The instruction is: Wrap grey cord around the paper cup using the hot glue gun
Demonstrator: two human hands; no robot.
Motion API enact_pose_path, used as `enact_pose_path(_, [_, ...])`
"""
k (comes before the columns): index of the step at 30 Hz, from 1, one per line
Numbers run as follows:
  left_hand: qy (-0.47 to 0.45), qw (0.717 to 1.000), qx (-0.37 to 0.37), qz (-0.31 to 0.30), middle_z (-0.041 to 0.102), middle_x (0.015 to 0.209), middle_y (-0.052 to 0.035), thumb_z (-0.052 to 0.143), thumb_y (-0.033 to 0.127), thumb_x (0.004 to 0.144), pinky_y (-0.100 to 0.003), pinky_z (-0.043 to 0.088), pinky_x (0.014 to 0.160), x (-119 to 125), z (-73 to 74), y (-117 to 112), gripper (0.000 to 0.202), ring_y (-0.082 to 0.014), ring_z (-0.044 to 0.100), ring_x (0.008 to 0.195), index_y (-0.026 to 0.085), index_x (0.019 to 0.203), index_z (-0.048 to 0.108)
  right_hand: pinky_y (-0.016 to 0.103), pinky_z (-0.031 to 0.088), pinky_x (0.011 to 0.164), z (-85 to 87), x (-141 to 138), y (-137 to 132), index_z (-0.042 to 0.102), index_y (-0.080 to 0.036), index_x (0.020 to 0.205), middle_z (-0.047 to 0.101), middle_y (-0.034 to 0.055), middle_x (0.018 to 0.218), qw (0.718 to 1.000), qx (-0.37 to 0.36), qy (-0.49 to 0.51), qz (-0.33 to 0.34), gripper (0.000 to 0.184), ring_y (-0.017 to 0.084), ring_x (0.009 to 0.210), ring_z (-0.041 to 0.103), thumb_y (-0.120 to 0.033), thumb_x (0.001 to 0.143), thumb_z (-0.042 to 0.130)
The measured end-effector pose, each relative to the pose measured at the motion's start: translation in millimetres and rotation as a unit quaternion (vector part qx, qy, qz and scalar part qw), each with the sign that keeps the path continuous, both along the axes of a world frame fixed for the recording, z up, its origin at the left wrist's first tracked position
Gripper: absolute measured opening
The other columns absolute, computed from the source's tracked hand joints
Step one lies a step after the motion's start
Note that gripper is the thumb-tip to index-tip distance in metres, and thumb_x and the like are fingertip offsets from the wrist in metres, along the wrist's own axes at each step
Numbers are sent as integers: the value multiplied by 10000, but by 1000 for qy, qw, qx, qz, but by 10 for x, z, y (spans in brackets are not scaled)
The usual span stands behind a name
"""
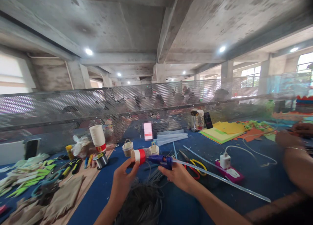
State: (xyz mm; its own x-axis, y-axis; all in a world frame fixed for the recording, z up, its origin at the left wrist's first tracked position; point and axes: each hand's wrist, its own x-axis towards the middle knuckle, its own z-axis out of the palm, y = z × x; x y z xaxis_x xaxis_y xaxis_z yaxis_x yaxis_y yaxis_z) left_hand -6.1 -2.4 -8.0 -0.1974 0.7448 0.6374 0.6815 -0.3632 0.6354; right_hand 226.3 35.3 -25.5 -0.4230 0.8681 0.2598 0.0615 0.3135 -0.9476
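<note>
My left hand (124, 173) is closed round a red and white paper cup (139, 156), which lies tipped on its side in the air. My right hand (178, 175) grips a blue glue gun (160, 159) whose nozzle points left at the cup's end. From the gun's back a long clear glue stick (220, 179) runs out to the right. Below both hands lies a bundle of dark grey yarn (140, 202). Just behind the cup stand a small white cup with a handle (127, 148) and a similar pale one (154, 149), partly hidden.
Stacked paper cups (97, 137) and a wire spool (101, 160) stand left, near gloves (65, 197) and cutters. Yellow-handled pliers (199, 166), a purple power strip (232, 172) and coloured sheets (225, 132) lie right. Another person's arm (293, 159) reaches in. A perforated screen (127, 104) runs behind.
</note>
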Motion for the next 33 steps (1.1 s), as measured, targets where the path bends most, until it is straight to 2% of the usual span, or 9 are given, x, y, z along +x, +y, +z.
enact_pose_path(7, [-54, 998, -25, -21, 754, 836, -15, 597, 453, 834, -256, 493, 690, 17, 49, -18, 326, -207, 661, 757, 167, 902, 741, 211, 415, 502, 32, 19, -29, 586, -196, 971, 475, -45, 678, 1000, 9, -26, -13, 327, 112, 562, 492, -480, 824, 648])
enact_pose_path(12, [-155, 985, -40, -58, 754, 797, -19, 650, 450, 774, -259, 510, 686, 27, 82, 2, 325, -208, 666, 746, 152, 872, 736, 201, 399, 474, 2, 0, -3, 586, -184, 937, 493, -50, 663, 1000, 9, -6, -9, 324, 96, 523, 493, -480, 826, 654])
enact_pose_path(17, [-278, 950, -94, -107, 740, 759, -13, 693, 481, 760, -261, 518, 624, 32, 21, 32, 381, -184, 652, 660, 142, 931, 728, 213, 413, 484, -37, -63, 32, 673, -161, 988, 546, -29, 661, 1000, 2, 21, 4, 385, 82, 494, 468, -516, 851, 613])
enact_pose_path(22, [-379, 901, -131, -165, 750, 800, -36, 755, 460, 727, -274, 537, 704, 94, -31, 34, 402, -201, 683, 735, 138, 967, 731, 201, 396, 486, -17, -120, 29, 701, -161, 928, 550, -41, 616, 995, -23, 98, -12, 353, 69, 486, 439, -472, 764, 731])
enact_pose_path(24, [-396, 892, -134, -172, 749, 799, -36, 783, 447, 703, -259, 532, 706, 118, -33, 34, 385, -197, 684, 739, 142, 934, 739, 203, 394, 485, -2, -139, 21, 702, -161, 899, 557, -41, 603, 992, -28, 119, -20, 356, 70, 484, 434, -470, 731, 763])
enact_pose_path(28, [-424, 878, -134, -175, 743, 790, -32, 802, 433, 687, -251, 531, 693, 141, -22, 42, 357, -187, 679, 719, 154, 900, 735, 228, 421, 500, 27, -159, -12, 700, -160, 883, 627, -3, 686, 989, -4, 139, -48, 376, 74, 470, 458, -521, 780, 710])
enact_pose_path(33, [-453, 868, -113, -168, 723, 782, -23, 825, 392, 666, -242, 529, 691, 159, -23, 44, 318, -165, 662, 704, 157, 851, 720, 265, 484, 595, 22, -186, -70, 710, -163, 981, 654, 9, 744, 989, -11, 144, -17, 383, 88, 491, 523, -506, 810, 693])
